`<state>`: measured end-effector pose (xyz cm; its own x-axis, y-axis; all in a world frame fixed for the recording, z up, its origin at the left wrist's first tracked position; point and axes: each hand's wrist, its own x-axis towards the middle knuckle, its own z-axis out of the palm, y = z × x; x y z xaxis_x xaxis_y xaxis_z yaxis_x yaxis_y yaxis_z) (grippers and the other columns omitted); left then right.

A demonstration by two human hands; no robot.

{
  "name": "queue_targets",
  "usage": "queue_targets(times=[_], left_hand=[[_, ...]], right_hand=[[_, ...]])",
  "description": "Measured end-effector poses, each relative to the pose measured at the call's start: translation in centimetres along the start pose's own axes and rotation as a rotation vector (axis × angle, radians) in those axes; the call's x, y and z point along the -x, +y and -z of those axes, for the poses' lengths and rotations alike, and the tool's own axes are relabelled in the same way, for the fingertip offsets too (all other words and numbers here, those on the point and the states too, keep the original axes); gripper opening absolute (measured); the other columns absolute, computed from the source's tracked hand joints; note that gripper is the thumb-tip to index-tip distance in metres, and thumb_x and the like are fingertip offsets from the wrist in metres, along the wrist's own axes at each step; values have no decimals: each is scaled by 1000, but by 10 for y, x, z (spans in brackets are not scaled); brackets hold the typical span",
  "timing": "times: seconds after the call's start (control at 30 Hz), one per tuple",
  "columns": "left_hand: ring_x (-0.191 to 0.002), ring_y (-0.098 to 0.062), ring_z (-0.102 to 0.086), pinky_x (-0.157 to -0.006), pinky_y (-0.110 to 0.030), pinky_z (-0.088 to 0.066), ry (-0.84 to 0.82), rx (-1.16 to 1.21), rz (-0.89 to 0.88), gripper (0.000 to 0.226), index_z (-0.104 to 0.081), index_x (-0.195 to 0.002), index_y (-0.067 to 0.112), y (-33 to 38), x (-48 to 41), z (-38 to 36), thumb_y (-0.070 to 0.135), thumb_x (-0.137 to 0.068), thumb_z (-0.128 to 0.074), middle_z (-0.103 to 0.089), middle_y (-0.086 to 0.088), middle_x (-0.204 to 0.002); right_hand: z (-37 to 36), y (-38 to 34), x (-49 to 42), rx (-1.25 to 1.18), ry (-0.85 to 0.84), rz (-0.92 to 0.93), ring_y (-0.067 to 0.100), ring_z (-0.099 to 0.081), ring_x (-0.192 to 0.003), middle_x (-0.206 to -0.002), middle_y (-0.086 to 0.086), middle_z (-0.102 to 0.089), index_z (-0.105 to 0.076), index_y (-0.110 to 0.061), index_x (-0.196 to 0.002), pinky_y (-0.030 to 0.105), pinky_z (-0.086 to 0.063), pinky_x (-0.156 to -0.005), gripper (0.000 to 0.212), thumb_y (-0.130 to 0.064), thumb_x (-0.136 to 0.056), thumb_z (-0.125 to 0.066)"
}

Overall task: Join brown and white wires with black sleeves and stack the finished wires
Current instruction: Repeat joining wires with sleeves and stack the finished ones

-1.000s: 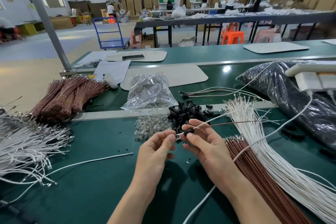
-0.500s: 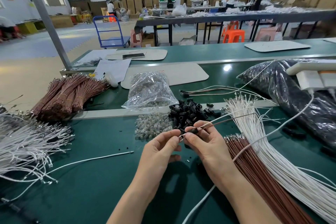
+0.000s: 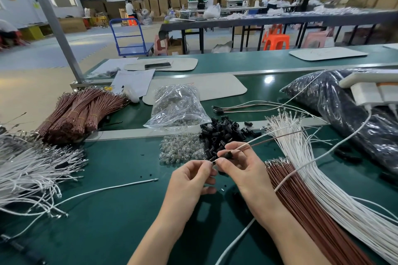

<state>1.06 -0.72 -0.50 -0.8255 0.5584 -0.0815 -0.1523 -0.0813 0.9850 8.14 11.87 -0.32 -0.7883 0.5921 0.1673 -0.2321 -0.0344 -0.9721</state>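
1. The right hand (image 3: 243,170) pinches a black sleeve (image 3: 229,154) between thumb and forefinger, just right of the frame's centre. A brown wire (image 3: 284,135) and a white wire (image 3: 254,140) run from it up toward the right.
2. The left hand (image 3: 189,180) has its thumb and forefinger closed on the wire tips (image 3: 213,162) that stick out below the sleeve. Which of the two wires it grips there is too small to tell.
3. Compared with a second ago, the free ends of the two wires have swung upward. The left fingertips have also edged right, closer against the right hand.
4. My reading is that the sleeve is being drawn along the pair and seated. This joint looks nearly made but is not yet released.
5. A few finished wires (image 3: 241,107) lie just above centre, beyond the metal strip, their sleeved ends pointing left. This one would presumably join them.
6. Supplies sit close by. Loose black sleeves (image 3: 221,131) are heaped just above the hands, brown wires (image 3: 312,211) and white wires (image 3: 323,178) fan across the lower right, and small clear parts (image 3: 181,148) lie left of the heap.
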Motion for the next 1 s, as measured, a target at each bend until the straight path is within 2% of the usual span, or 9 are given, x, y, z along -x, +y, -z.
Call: queue_targets(times=[0.1, 0.2, 0.37, 0.5, 0.7, 0.77, 0.9, 1.0], left_hand=[[-73, -12, -68, -65, -25, -58, 8, -27, -11, 15, -73, -95, 6, -1, -1, 0, 16, -99, -62, -76, -8, -87], [-73, -13, -69, -66, -26, -58, 0, -41, -13, 16, -73, -96, 6, -2, -1, 0, 17, -100, -62, -77, -8, -87], [-73, -13, -69, -66, -25, -58, -12, -56, -24, 16, -72, -97, 5, -2, 0, 1, 17, -100, -62, -77, -8, -88], [-74, -12, -70, -67, -25, -58, -18, -105, -55, 14, -72, -98, 9, -2, 1, 1, 18, -100, -62, -77, -5, -87], [-71, -9, -68, -65, -23, -57, -9, -182, -107, 12, -73, -94, 15, -4, 2, -1, 19, -99, -63, -76, -2, -83], [-70, -10, -68, -64, -23, -56, -2, -195, -111, 13, -73, -93, 16, -4, 2, 0, 20, -99, -63, -76, -2, -83], [-67, -10, -67, -64, -22, -56, 0, -207, -110, 15, -73, -93, 15, -3, 1, 1, 19, -100, -61, -76, 0, -81], [-66, -8, -66, -63, -21, -55, -13, -218, -112, 15, -72, -95, 13, -3, 2, 1, 17, -101, -60, -76, 3, -80]], right_hand=[[-1, -2, 1, 34, 8, 11, 22, -73, -86, -95, -1, -75, -67, -36, -97, 22, -55, -79, 37, -1, -88, -73], [-1, -2, 1, 37, 24, 15, 23, -73, -83, -94, -1, -75, -66, -28, -105, 23, -56, -78, 33, -1, -87, -73], [-1, -3, 1, 42, 27, 9, 16, -72, -76, -94, -1, -75, -65, -23, -110, 25, -58, -79, 34, 1, -88, -72], [-1, -2, 0, 60, 26, 23, 19, -73, -76, -94, 0, -75, -66, -27, -109, 27, -58, -79, 35, -1, -88, -73], [-1, 0, 0, 61, 31, 34, 16, -72, -77, -94, -1, -75, -67, -43, -102, 26, -57, -78, 43, -4, -87, -74], [-1, 0, -1, 38, 34, 27, 15, -72, -79, -94, 0, -75, -68, -43, -104, 25, -57, -77, 43, -4, -86, -75], [0, 2, 0, -68, 1, -44, 15, -73, -83, -95, 5, -76, -62, -33, -123, 22, -57, -77, 47, -8, -85, -76], [0, 4, 0, -56, -54, -92, 18, -74, -84, -92, 10, -77, -62, -34, -123, 23, -57, -79, 47, -12, -85, -77]])
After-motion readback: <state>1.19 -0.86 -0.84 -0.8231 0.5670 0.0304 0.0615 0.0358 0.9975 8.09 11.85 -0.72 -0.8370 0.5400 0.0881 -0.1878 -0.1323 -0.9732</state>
